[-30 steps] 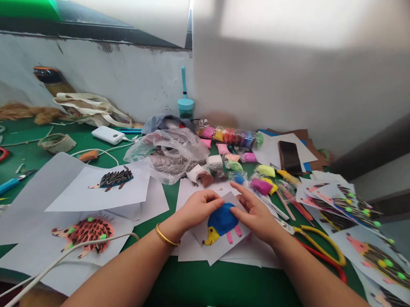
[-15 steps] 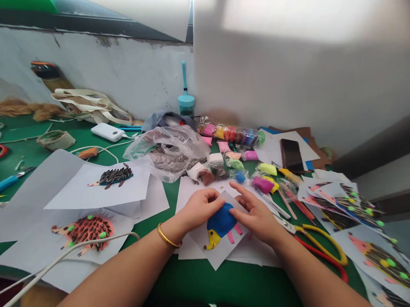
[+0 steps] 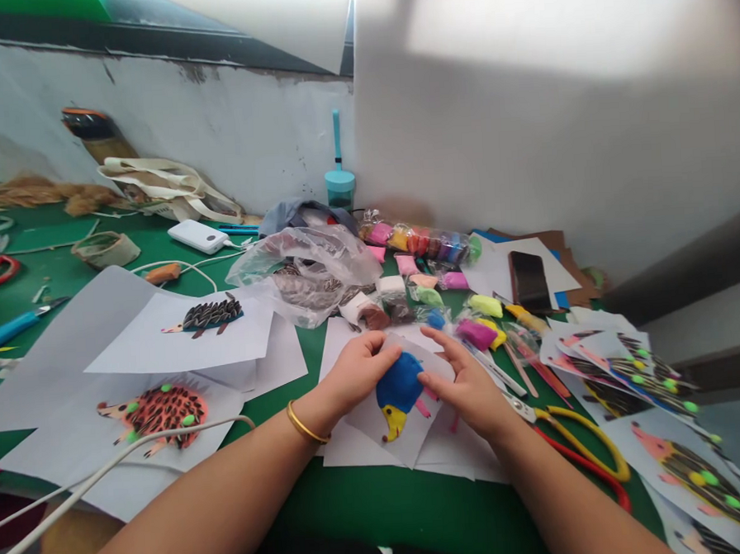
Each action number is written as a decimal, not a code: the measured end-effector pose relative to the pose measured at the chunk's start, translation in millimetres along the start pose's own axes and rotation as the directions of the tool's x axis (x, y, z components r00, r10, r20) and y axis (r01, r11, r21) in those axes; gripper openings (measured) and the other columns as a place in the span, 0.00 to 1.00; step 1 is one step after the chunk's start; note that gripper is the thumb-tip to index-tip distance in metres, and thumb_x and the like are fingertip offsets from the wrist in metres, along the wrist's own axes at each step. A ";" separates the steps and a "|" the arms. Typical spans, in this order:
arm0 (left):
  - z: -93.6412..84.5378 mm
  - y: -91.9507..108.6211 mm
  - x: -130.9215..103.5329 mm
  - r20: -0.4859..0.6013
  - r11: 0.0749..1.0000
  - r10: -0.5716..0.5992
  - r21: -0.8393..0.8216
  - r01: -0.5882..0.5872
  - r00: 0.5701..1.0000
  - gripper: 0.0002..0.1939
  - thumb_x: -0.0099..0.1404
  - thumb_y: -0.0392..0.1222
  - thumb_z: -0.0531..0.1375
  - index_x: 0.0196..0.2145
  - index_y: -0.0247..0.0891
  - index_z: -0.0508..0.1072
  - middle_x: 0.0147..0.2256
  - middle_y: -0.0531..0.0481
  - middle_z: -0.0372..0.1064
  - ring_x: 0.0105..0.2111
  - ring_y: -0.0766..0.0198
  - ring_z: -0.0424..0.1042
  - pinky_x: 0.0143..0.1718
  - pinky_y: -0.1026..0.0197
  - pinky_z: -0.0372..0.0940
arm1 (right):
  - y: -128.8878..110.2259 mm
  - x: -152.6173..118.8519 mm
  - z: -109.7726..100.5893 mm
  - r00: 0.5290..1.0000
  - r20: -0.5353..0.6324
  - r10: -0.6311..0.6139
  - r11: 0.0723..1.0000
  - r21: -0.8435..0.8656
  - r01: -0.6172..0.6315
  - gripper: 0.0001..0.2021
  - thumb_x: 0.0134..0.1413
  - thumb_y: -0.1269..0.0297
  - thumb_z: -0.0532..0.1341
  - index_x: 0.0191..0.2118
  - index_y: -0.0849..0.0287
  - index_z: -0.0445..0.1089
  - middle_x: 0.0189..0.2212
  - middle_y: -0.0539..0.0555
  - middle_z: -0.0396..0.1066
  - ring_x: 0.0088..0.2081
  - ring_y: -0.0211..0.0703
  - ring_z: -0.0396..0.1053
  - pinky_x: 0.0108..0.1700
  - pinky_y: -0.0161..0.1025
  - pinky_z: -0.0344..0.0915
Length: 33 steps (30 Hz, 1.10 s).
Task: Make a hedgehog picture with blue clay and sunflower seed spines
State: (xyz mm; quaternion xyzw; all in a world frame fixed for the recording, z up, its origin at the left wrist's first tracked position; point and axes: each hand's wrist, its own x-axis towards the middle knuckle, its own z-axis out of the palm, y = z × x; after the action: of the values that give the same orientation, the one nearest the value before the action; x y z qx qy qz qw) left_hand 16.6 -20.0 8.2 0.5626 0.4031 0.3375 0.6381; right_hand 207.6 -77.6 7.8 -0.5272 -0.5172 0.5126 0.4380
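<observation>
A white sheet of paper (image 3: 358,418) bears a hedgehog in modelling clay, with a blue body (image 3: 400,381), a yellow head (image 3: 395,422) and pink legs. My left hand (image 3: 363,367) grips the sheet's upper left edge, thumb on top and fingers mostly behind. On the other side, my right hand (image 3: 466,383) holds the sheet with its thumb at the blue clay's right edge; its index finger sticks out beyond the paper. The sheet is tilted above more white paper. Small packets of coloured clay, among them a magenta one (image 3: 475,333), lie just past my hands.
Scissors (image 3: 577,448) lie right of my right arm, beside finished hedgehog pictures (image 3: 696,471). More hedgehog sheets (image 3: 175,349) and a white cable (image 3: 124,451) are at left. Behind are a plastic bag of striped seeds (image 3: 312,284) and a phone (image 3: 530,281).
The sheet has turned slightly and tipped, so the hedgehog's head points more downward. Both hands keep hold of it. The whole view has shifted a little.
</observation>
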 end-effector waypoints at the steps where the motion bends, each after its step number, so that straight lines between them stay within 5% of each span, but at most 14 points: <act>1: 0.3 -0.3 0.1 -0.020 1.000 0.006 -0.023 -0.006 1.000 0.20 0.59 0.56 0.64 0.32 0.34 0.72 0.30 0.50 0.69 0.30 0.64 0.66 0.32 0.63 0.61 | -0.6 0.2 0.2 1.000 -0.004 0.001 1.000 0.025 -0.001 0.37 0.48 0.55 0.70 0.63 0.53 0.58 0.49 0.57 0.73 0.46 0.51 0.73 0.48 0.47 0.71; 6: 3.4 -0.3 0.1 -0.012 0.976 -0.013 -0.216 0.010 1.000 0.20 0.60 0.56 0.63 0.35 0.34 0.72 0.31 0.49 0.71 0.32 0.64 0.69 0.35 0.61 0.64 | 1.6 2.2 0.5 1.000 0.007 0.026 0.993 0.112 -0.026 0.32 0.47 0.55 0.71 0.57 0.55 0.63 0.46 0.55 0.75 0.44 0.50 0.73 0.47 0.45 0.71; 13: 1.8 0.8 -1.7 0.002 0.977 -0.072 -0.200 0.071 0.997 0.21 0.54 0.54 0.69 0.35 0.32 0.74 0.33 0.47 0.73 0.30 0.65 0.70 0.33 0.62 0.64 | 5.2 -0.4 2.6 1.000 0.018 0.021 0.999 0.049 -0.022 0.31 0.49 0.55 0.70 0.58 0.54 0.64 0.47 0.55 0.75 0.45 0.51 0.73 0.47 0.46 0.70; 20: 2.6 6.1 -1.9 0.032 0.921 -0.156 -0.356 0.157 0.987 0.20 0.53 0.55 0.69 0.30 0.34 0.71 0.27 0.50 0.72 0.26 0.66 0.69 0.30 0.63 0.64 | 1.5 -2.2 2.2 0.994 0.067 0.084 0.995 0.052 -0.088 0.19 0.51 0.50 0.67 0.44 0.58 0.73 0.38 0.55 0.78 0.41 0.52 0.74 0.44 0.47 0.70; 26: -0.5 6.1 -1.1 0.033 0.959 -0.200 -0.199 0.203 0.979 0.20 0.49 0.51 0.71 0.30 0.35 0.70 0.25 0.51 0.71 0.24 0.66 0.68 0.27 0.64 0.62 | 3.7 -2.4 1.6 0.990 0.110 0.089 0.996 0.012 -0.090 0.16 0.52 0.50 0.66 0.38 0.59 0.73 0.34 0.54 0.77 0.38 0.51 0.74 0.43 0.47 0.70; 33: -1.1 7.1 -1.6 -0.019 0.987 -0.055 -0.154 0.051 0.998 0.18 0.55 0.53 0.67 0.29 0.34 0.71 0.26 0.52 0.69 0.26 0.69 0.66 0.29 0.66 0.60 | 3.4 -2.6 1.5 0.988 0.119 0.097 0.995 -0.007 -0.097 0.20 0.52 0.52 0.66 0.46 0.60 0.74 0.40 0.55 0.77 0.40 0.49 0.73 0.44 0.44 0.69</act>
State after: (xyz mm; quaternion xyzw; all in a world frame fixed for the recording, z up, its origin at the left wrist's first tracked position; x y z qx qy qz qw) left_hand 15.0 -19.9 15.5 0.4968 0.3981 0.3570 0.6836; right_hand 206.6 -80.6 4.6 -0.5203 -0.5164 0.5635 0.3808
